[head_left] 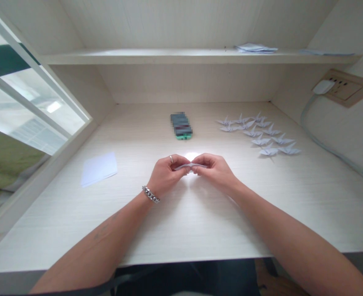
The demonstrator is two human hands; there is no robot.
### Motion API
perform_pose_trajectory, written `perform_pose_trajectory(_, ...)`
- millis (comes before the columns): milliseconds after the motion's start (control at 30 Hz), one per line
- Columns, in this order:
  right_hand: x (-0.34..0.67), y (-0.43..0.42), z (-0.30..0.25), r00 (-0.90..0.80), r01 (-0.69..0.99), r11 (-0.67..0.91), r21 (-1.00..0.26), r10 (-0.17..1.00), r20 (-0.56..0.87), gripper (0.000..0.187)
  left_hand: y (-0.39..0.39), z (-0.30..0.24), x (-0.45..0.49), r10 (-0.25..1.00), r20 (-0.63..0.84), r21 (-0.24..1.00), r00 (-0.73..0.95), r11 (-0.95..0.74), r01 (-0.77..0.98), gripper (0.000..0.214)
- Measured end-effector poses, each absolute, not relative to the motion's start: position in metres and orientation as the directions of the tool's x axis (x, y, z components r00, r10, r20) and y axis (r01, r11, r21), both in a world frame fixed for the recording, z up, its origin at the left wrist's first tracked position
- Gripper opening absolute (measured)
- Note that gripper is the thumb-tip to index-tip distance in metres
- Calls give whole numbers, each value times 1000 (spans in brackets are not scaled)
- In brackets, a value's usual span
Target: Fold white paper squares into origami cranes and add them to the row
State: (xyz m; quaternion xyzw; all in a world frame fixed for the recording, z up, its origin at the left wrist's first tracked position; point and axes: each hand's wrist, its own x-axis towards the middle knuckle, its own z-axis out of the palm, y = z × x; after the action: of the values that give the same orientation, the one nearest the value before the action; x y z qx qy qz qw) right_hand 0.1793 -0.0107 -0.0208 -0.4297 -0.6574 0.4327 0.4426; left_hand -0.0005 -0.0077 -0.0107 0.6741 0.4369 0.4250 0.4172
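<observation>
A small folded piece of white paper (191,165) is pinched between both hands above the middle of the desk. My left hand (168,170), with a ring and a chain bracelet at the wrist, grips its left side between thumb and fingers. On the other side my right hand (214,167) pinches the paper the same way, and the fingertips of both hands nearly meet. Parts of the paper are hidden by the fingers. Several white paper cranes (261,141) stand grouped on the desk to the right, beyond my right hand.
White square sheets (99,168) lie at the left of the desk (181,230). A phone-like device (181,125), partly pixelated, lies behind my hands. More papers (255,48) rest on the shelf (169,58). A cable (323,150) runs down from a plug (323,86) at the right wall.
</observation>
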Motion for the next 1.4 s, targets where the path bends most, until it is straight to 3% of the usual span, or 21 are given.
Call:
perform_pose_trajectory(200,179,-13,-17,-249,205,227,-952,953,173,12,-7,-11,-1,943,180,936,279,-251,245,16)
perform_pose_trajectory(533,173,-13,-22,-195,-118,-30,-993,981,-6,12,-7,-8,0,956,114,978,271,-156,139,6)
perform_pose_trajectory(767,175,-15,-17,-191,-134,-6,-991,981,20,11,-10,-4,3,958,115,984,263,-147,104,3)
perform_pose_trajectory(933,176,-15,-14,-226,-199,-86,-976,973,-39,16,-10,-4,2,958,123,981,261,-157,116,3)
perform_pose_trajectory(1400,179,-11,-25,-186,6,92,-996,979,89,16,-7,-12,1,954,58,997,294,-69,28,17)
